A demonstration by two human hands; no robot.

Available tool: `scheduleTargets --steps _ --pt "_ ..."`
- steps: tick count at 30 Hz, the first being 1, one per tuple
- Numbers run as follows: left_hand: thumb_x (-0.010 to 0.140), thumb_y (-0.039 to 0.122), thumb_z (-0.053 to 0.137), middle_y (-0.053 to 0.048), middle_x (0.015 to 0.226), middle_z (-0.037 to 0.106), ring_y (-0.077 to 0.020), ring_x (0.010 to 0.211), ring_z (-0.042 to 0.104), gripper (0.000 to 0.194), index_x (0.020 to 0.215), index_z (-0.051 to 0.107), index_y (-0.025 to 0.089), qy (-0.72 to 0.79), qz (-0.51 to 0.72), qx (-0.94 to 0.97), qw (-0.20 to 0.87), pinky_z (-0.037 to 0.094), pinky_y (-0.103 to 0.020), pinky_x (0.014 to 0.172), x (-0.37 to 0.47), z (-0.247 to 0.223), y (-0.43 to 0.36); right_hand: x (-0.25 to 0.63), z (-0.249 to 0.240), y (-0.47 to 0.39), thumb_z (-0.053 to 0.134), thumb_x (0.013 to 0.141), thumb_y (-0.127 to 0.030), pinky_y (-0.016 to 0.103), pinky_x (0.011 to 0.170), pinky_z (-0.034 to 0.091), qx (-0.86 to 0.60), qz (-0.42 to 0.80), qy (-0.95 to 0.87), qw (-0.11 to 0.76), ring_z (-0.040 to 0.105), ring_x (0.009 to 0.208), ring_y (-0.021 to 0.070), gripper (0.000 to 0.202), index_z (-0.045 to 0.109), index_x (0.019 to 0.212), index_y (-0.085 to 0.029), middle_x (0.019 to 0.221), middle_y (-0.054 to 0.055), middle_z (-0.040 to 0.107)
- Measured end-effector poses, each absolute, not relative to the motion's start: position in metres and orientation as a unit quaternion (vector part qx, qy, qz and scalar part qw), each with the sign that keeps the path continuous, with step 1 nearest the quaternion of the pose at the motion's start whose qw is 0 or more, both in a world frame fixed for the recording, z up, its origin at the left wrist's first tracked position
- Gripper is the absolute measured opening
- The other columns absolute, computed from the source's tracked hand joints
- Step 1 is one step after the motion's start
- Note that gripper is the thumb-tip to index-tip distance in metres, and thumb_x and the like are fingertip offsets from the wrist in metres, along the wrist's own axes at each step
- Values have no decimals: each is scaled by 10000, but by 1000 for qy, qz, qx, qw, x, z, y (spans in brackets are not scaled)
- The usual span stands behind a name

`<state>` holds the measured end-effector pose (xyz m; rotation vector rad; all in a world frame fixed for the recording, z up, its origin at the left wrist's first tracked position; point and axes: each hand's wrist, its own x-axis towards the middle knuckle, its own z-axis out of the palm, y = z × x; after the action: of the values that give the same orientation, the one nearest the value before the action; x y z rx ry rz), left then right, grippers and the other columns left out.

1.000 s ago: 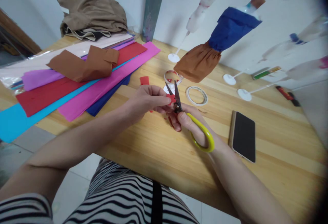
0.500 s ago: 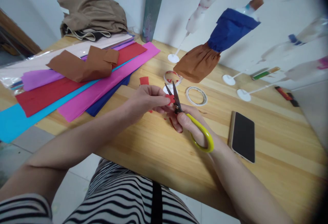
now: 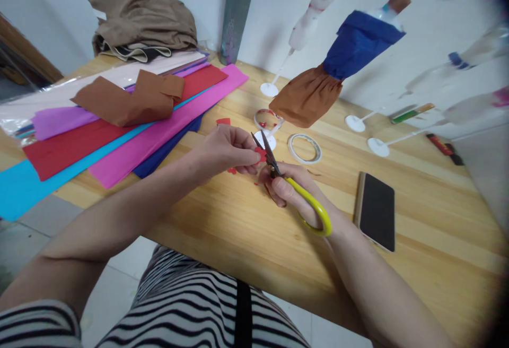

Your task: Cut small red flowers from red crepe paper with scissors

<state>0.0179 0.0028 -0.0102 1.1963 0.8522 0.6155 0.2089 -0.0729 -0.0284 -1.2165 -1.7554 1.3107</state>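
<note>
Red cutout (image 3: 261, 153): pinched in the left hand (image 3: 229, 151), beside the scissors
Yellow-handled scissors (image 3: 312, 201): gripped by the right hand (image 3: 297, 197), 2 blades (image 3: 269, 150) parted
Blade work: apparently trimming; another snip would need the cutout steady

Four round bases (image 3: 378, 147), two rings (image 3: 308, 161), one phone (image 3: 377, 211), one pair of scissors (image 3: 273, 170).

A garment (image 3: 191, 305) with wavy black and off-white stripes is worn on the torso, below the hands. Its fabric is crossed lengthwise by a plain black strap (image 3: 243, 313). The same striping is repeated on a short sleeve (image 3: 42, 322), ended above the left elbow. Both forearms and hands are left bare.
</note>
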Motion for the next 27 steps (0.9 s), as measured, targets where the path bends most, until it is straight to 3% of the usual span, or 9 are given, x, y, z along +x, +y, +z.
scheduleTargets --steps 11,18,22,27 --pt "686 123 689 -38 580 714 -131 547 647 82 604 689 117 366 259 571 688 458 -213 539 11 -14 9 208 -25 -74 527 875 -777 303 482 259 -483 500 -655 296 345 527 130 567 488 713 -235 599 -31 404" --pt "677 112 677 -43 540 697 -132 530 644 97 580 671 113 389 243 579 674 458 -206 531 10 -10 10 206 -22 -73 568 896 -682 289 494 272 -496 484 -663 284 359 532 115 507 495 700 -220 606 -37 411" --pt "674 100 671 -36 537 688 -126 533 649 87 589 674 118 394 241 578 673 466 -195 531 10 -9 11 208 -23 -71 545 903 -703 281 497 298 -493 470 -676 280 374 548 118 521 510 726 -214 625 -35 412" --pt "668 114 694 -42 556 705 -127 528 670 82 587 683 126 394 228 567 686 489 -189 522 10 -10 12 216 -24 -69 514 908 -743 282 520 351 -466 473 -699 265 431 598 132 555 571 812 -199 700 -1 515"
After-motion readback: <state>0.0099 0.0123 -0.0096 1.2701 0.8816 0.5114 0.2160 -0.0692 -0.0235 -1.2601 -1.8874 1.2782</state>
